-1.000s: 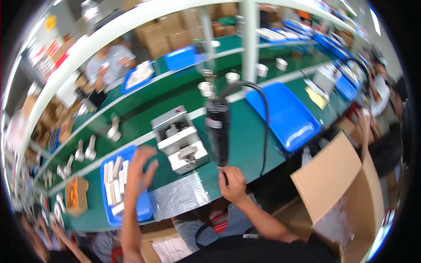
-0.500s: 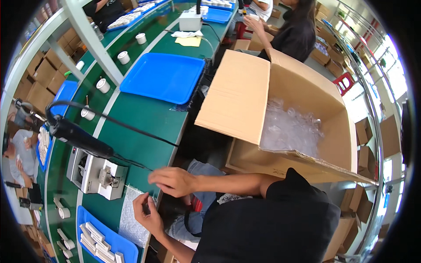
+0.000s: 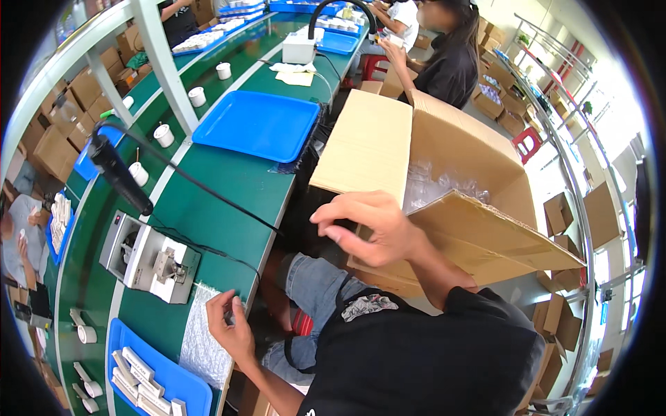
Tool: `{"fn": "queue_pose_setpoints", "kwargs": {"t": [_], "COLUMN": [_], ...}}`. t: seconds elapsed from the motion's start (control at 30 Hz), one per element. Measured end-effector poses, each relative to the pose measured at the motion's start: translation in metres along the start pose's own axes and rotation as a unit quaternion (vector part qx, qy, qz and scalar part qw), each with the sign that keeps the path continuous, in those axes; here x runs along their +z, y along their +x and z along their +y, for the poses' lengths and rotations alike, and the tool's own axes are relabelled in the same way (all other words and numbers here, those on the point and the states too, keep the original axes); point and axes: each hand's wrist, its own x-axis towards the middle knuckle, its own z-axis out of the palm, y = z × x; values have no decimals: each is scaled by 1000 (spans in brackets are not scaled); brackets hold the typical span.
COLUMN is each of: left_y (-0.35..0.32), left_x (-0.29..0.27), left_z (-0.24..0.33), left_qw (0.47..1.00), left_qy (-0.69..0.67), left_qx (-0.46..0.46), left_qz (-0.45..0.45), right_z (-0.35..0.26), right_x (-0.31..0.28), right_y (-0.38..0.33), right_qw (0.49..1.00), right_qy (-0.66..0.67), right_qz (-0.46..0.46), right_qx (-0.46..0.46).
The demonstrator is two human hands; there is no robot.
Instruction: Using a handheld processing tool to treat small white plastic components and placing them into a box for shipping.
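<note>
1. Head view: the right hand (image 3: 371,225) hangs in the air between the green worktop (image 3: 229,187) and the open cardboard box (image 3: 444,159). Its fingers are curled loosely and its grip is empty, touching nothing.
2. The left hand (image 3: 232,333) rests at the near edge of the worktop, fingertips pinching the edge of a sheet of bubble wrap (image 3: 201,333) that lies flat between a grey fixture (image 3: 149,256) and a blue tray of white parts (image 3: 156,378). Its grip is narrow, closed on the sheet's rim.
3. The bubble wrap looks very light and limp; it would likely droop and fold if lifted by one corner. An edge pinch as shown suits it, and a second hand on the far edge would keep it flat.
4. The box stands on the floor side of the worktop, flaps spread, with clear plastic bags (image 3: 444,187) inside. The bags appear crinkly, light and slippery, so a gathered handful should hold better than a fingertip pinch.
5. The box flaps are stiff card, good to steady by the edge.
6. An empty blue tray (image 3: 260,125) lies farther along the worktop, and a black hanging tool (image 3: 121,173) dangles over the fixture.
</note>
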Motion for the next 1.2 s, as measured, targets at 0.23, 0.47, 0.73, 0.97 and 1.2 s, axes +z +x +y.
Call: {"fn": "queue_pose_setpoints", "kwargs": {"t": [0.23, 0.47, 0.73, 0.97, 1.2], "left_y": [-4, -7, -7, -4, 0], "left_x": [-8, -14, -17, -15, 16], "left_z": [-4, -7, -12, -10, 42], "left_qw": [999, 998, 998, 998, 993], "left_qy": [-31, -53, -49, -55, -81], "left_qx": [14, 21, 18, 13, 57], "left_qz": [9, -1, -18, -23, -69], "right_z": [-62, -137, -55, 55, 84], "right_x": [-52, -100, -126, -164, -169], "right_y": [8, 9, -9, -71, -78], "right_qw": [968, 975, 913, 852, 786], "right_qy": [-225, -219, -374, -357, -141], "right_qz": [93, 32, 89, -172, -367], "right_qx": [-63, 37, 139, 343, 476]}}
